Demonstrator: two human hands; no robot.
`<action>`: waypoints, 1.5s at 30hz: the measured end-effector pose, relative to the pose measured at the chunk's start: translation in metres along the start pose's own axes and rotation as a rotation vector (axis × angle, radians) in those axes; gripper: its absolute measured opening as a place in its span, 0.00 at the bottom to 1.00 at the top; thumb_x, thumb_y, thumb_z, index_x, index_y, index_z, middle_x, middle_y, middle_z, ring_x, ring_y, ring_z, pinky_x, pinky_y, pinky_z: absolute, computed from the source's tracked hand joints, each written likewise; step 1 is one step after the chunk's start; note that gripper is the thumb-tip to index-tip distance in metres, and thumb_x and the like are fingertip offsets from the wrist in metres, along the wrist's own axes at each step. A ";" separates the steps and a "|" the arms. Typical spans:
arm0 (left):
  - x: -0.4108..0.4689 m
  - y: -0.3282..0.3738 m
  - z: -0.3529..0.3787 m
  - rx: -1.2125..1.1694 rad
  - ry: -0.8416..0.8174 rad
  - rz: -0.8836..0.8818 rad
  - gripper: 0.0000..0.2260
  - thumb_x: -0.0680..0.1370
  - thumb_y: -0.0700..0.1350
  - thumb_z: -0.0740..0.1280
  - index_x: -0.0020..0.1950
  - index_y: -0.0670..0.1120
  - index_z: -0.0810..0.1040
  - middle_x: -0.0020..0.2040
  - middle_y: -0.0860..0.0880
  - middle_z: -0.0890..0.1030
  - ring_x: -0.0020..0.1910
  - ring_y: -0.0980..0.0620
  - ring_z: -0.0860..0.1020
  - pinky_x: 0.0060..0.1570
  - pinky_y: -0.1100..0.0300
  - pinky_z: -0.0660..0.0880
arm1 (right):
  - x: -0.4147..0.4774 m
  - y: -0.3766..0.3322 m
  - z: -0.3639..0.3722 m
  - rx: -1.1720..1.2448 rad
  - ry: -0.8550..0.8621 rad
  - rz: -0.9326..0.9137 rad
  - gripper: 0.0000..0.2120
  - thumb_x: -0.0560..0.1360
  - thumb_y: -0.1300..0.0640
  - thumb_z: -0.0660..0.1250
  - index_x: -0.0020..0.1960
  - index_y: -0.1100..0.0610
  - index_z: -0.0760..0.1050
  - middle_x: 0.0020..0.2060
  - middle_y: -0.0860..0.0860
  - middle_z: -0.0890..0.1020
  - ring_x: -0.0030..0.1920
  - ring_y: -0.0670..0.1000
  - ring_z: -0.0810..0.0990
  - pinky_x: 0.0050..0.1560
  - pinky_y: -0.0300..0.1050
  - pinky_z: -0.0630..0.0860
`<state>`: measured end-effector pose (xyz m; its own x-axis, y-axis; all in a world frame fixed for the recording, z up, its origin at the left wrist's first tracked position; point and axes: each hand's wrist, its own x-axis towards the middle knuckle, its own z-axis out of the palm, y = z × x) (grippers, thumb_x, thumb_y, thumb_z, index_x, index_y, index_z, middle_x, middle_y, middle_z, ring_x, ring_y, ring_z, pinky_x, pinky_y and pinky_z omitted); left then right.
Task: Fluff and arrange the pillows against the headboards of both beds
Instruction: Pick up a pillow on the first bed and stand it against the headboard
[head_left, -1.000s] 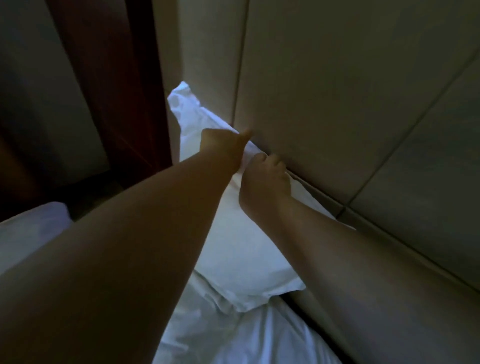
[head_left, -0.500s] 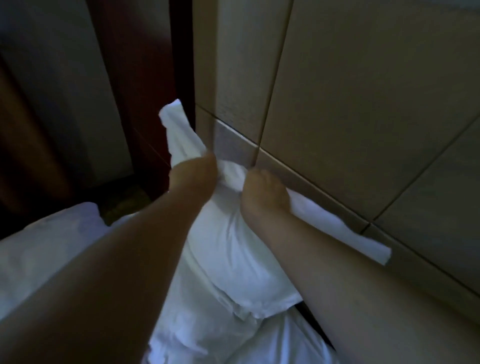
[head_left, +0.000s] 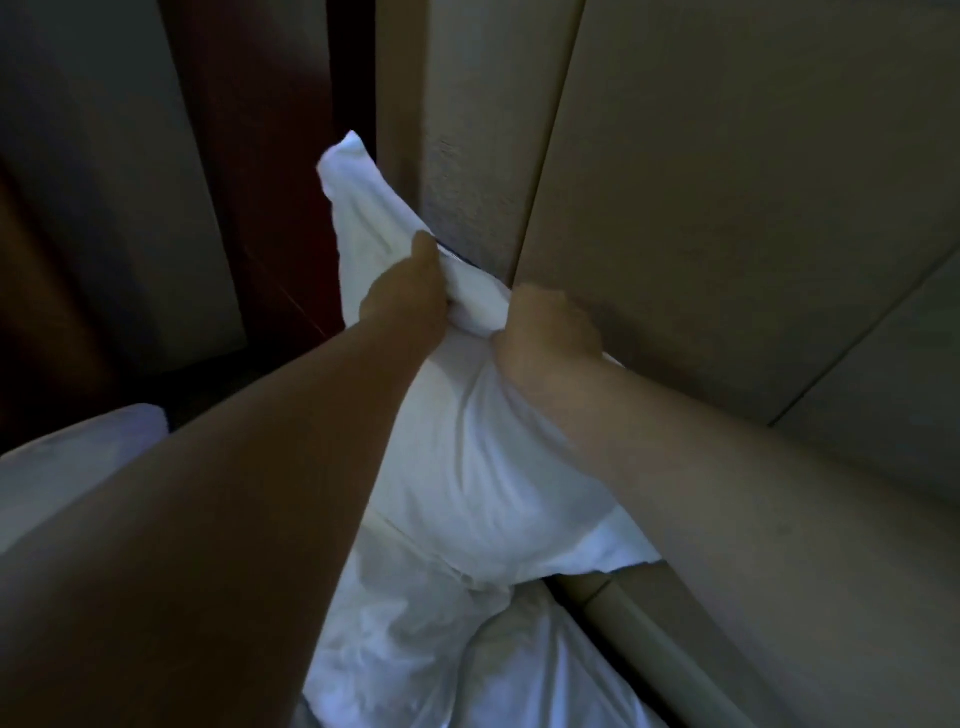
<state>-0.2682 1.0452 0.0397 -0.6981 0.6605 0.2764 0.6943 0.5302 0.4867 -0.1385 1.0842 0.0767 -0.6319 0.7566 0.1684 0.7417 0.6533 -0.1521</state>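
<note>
A white pillow (head_left: 483, 467) stands on end against the beige padded headboard (head_left: 727, 218), its top corner sticking up at the headboard's left edge. My left hand (head_left: 410, 296) is closed on the pillow's upper edge, thumb up. My right hand (head_left: 550, 327) grips the same edge just to the right, bunching the fabric between the two fists. Under the pillow lies a second white pillow or crumpled bedding (head_left: 405, 623); I cannot tell which.
A dark red wooden panel (head_left: 270, 156) stands left of the headboard, with a grey wall (head_left: 104, 182) beyond. White bedding (head_left: 67, 467) of the bed shows at the left under my forearm. The room is dim.
Both hands have lifted the pillow's top edge higher against the headboard and pulled closer together, bunching the fabric. The pillow's loose right flap no longer sticks out along the headboard.
</note>
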 end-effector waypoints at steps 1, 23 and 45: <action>0.002 -0.001 0.003 -0.050 -0.007 0.032 0.21 0.81 0.44 0.56 0.74 0.45 0.57 0.59 0.36 0.76 0.58 0.36 0.76 0.55 0.44 0.73 | 0.003 0.004 0.000 0.004 0.020 0.016 0.15 0.79 0.60 0.61 0.65 0.60 0.71 0.63 0.58 0.76 0.63 0.59 0.75 0.58 0.49 0.73; -0.296 -0.140 0.188 0.549 -0.728 -0.165 0.29 0.64 0.66 0.71 0.55 0.48 0.77 0.49 0.48 0.80 0.49 0.47 0.78 0.47 0.57 0.70 | -0.181 0.016 0.263 -0.312 -0.760 -0.488 0.19 0.74 0.62 0.66 0.63 0.60 0.67 0.60 0.58 0.73 0.61 0.59 0.73 0.56 0.51 0.73; -0.308 -0.177 0.133 0.510 -0.652 -0.005 0.13 0.79 0.44 0.58 0.62 0.48 0.76 0.61 0.47 0.79 0.61 0.45 0.77 0.57 0.54 0.72 | -0.218 -0.033 0.272 0.034 -0.883 -0.332 0.16 0.80 0.60 0.56 0.66 0.62 0.72 0.64 0.63 0.75 0.64 0.61 0.74 0.62 0.50 0.70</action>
<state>-0.1530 0.8186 -0.2422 -0.5685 0.7502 -0.3376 0.7953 0.6062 0.0080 -0.0869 0.9057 -0.2202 -0.7622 0.2708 -0.5880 0.4950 0.8291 -0.2598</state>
